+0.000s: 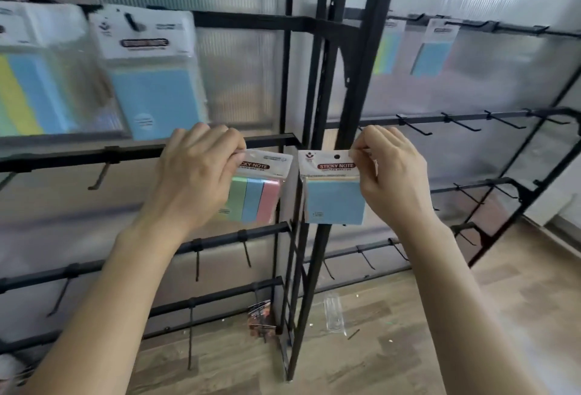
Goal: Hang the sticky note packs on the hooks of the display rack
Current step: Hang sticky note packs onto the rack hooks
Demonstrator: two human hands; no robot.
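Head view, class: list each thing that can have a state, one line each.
left hand: pinches striped pack
right hand: pinches blue pack
striped pack: held, unhung
blue pack: held, unhung
upper-left pack: hanging on a hook
middle-rail hook: bare

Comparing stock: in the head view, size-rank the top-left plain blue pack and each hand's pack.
1. Top-left blue pack, possibly just nearer.
2. Striped pack and held blue pack: alike, unranked.

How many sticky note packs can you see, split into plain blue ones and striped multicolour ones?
Plain blue packs: 3, held blue pack, left rack blue pack, right rack blue pack.
Striped packs: 3, held striped pack, left rack striped pack, right rack striped pack.
Total: 6.
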